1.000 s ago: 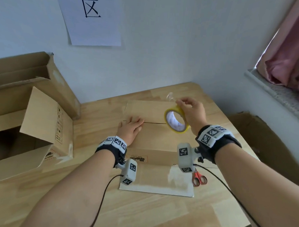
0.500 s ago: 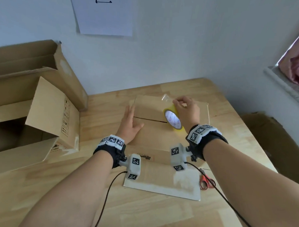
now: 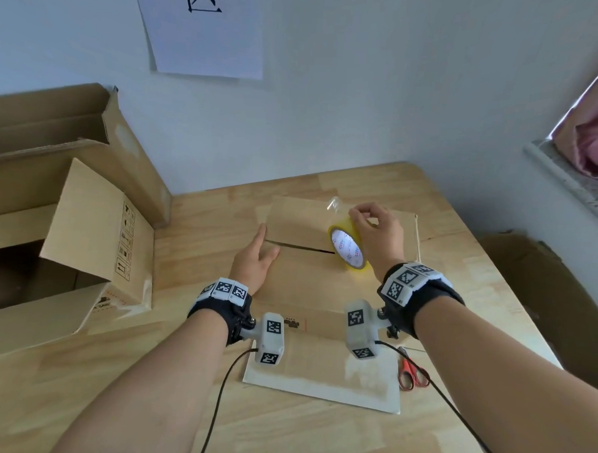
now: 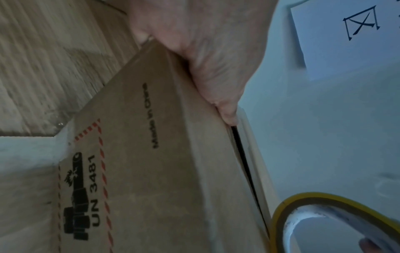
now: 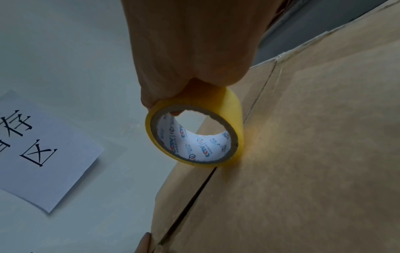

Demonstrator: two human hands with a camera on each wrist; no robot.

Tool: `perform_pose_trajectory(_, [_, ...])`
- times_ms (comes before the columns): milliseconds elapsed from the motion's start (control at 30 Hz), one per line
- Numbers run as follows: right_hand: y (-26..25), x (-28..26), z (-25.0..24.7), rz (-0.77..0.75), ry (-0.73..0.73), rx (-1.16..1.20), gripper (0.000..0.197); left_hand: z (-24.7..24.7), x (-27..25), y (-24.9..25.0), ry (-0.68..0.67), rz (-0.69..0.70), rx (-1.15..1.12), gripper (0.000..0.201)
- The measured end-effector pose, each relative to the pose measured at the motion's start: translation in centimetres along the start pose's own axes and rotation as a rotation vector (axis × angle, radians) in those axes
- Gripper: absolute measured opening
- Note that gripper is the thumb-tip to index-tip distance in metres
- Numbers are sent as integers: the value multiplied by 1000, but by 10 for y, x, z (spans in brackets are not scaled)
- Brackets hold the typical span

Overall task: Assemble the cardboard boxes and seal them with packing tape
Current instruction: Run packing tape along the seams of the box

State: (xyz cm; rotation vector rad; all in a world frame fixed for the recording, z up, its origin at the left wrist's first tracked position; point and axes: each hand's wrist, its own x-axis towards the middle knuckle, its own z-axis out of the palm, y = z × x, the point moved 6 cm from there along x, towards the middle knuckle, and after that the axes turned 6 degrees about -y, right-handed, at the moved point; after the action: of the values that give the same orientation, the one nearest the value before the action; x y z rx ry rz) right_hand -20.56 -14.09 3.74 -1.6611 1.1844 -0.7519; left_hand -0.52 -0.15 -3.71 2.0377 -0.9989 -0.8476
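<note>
A small cardboard box (image 3: 309, 271) stands on the wooden table, its two top flaps folded down with a dark seam (image 3: 300, 247) between them. My left hand (image 3: 255, 258) lies flat on the left end of the flaps, fingers straight, pressing them down; the left wrist view shows the palm (image 4: 201, 51) at the box edge (image 4: 164, 154). My right hand (image 3: 376, 236) grips a yellow roll of packing tape (image 3: 348, 250) standing on its rim over the seam, seen close up as the tape roll (image 5: 194, 135). A short clear tape end (image 3: 333, 205) sticks up beside the fingers.
A large open cardboard box (image 3: 60, 236) fills the left side against the wall. A flat white-edged board (image 3: 322, 374) lies in front of the small box, with red-handled scissors (image 3: 413, 373) to its right. Another brown box (image 3: 544, 305) sits off the table's right edge.
The head camera has tilted, shifting the scene. The right hand has lowered the tape roll onto the seam. The left hand stays pressed on the flaps, shifted slightly toward the left edge.
</note>
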Motion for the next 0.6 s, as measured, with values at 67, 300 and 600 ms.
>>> perform_pose_trajectory(67, [-1, 1, -1, -2, -25, -4, 9, -1, 0, 0, 14, 1, -3, 60])
perform_pose_trajectory(300, [-9, 11, 2, -17, -112, -10, 8, -2, 2, 2, 29, 122, 50, 46])
perform_pose_trajectory(600, [-36, 27, 28, -105, -241, -53, 8, -5, 7, -5, 80, 91, -17, 40])
